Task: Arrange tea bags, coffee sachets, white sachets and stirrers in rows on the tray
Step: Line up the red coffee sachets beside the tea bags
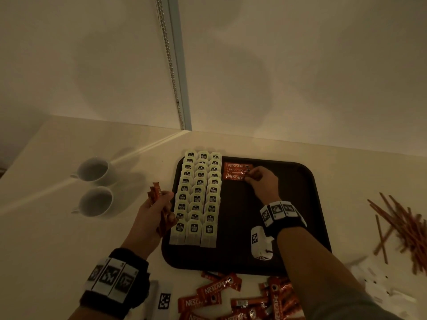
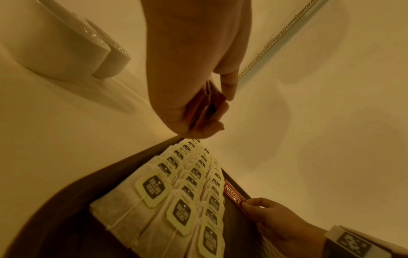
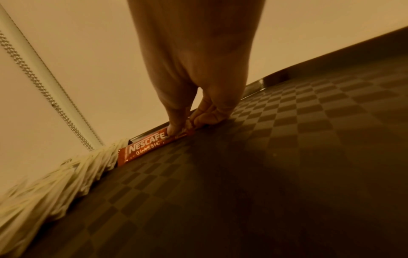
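Both hands were busy at the dark tray (image 1: 300,204), which lay on the pale table (image 1: 57,227). At the tray's far edge the right hand (image 1: 263,183) pinched the end of a red coffee sachet (image 1: 235,177) between thumb and fingertips, the sachet lying flat on the tray floor. That sachet was the nearest of three red sachets stacked in a short overlapping row at the tray's far side, just beside the tea bags (image 1: 198,199). Just off the tray's left rim, the left hand (image 1: 157,209) was closed around a bundle of coffee sachets (image 1: 156,190), their ends sticking out above and below the fist.

On the tray's left part the tea bags lay in three overlapping columns running from its near side to its far edge, tags facing up. The rest of the tray's checkered floor was bare dark surface, apart from the right wrist's white camera unit (image 1: 260,245) hanging above it.

Off the tray's near edge a loose heap of red sachets (image 1: 242,299) lay scattered on the table. To the tray's right lay a jumble of brown stirrers (image 1: 402,227), and nearer than those some white sachets (image 1: 381,287), blurred. To the tray's left two white cups (image 1: 94,185) stood side by side, well apart from it.
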{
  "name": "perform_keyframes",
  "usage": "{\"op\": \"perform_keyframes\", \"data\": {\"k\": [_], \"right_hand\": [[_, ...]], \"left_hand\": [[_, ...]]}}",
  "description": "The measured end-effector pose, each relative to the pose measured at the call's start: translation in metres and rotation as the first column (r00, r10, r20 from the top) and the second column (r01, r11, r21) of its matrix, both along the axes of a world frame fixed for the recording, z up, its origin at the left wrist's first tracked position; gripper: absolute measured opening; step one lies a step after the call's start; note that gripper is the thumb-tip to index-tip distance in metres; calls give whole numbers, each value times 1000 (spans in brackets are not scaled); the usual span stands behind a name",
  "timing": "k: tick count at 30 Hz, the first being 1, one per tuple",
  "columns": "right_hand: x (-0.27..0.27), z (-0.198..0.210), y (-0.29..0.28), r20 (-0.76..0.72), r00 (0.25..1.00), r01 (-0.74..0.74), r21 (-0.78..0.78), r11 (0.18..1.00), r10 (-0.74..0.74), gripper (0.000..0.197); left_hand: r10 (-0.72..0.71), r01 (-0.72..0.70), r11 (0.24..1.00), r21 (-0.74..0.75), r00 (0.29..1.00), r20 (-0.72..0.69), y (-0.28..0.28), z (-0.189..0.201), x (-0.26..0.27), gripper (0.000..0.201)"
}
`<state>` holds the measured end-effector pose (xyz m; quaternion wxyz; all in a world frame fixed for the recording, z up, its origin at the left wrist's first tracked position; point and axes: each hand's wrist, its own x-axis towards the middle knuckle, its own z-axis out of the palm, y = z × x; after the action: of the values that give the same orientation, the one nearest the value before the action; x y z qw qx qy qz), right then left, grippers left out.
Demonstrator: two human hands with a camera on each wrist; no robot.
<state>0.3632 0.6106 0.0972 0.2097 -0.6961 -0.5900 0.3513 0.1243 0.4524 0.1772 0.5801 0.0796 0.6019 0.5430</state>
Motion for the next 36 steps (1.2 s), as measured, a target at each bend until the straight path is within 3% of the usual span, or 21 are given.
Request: {"op": "perform_keyframes", "data": {"k": [7,12,17,20,23,25,29,33,36], "right_hand": [[1,-11,2,59,998,-9,40,999,6,23],[2,-10,3,44,999,0,30,1000,-2,23],[-8,27,-13,-128,991,-25,103,994,38,17],[-29,73,-44,-313,904,-287,60,956,291,8],[-54,96,-78,-447,753,-530,25,848,483,19],[-66,98,-94,-453,742,-509,98,855,493,22],[-70,109,-108,-480,766,-395,173,902,428,9],[-60,129,-104,-335,846,-336,272,902,416,15],[-56,148,-101,-416,845,-194,345,919,335,17]], "left_hand": [[-17,11,999,37,988,155,-1,4,4,9],[-100,96,994,48,992,82,1,5,10,16],[-104,104,994,26,994,-16,6,5,13,25],[-105,107,993,57,994,-30,9,11,18,27],[-103,106,989,104,994,-34,12,21,27,23],[-92,94,987,134,996,-17,13,26,34,25],[-67,65,986,154,998,7,7,31,35,18],[-11,-3,985,173,997,78,-1,33,27,19],[-39,19,983,183,993,108,-7,35,29,17]]}}
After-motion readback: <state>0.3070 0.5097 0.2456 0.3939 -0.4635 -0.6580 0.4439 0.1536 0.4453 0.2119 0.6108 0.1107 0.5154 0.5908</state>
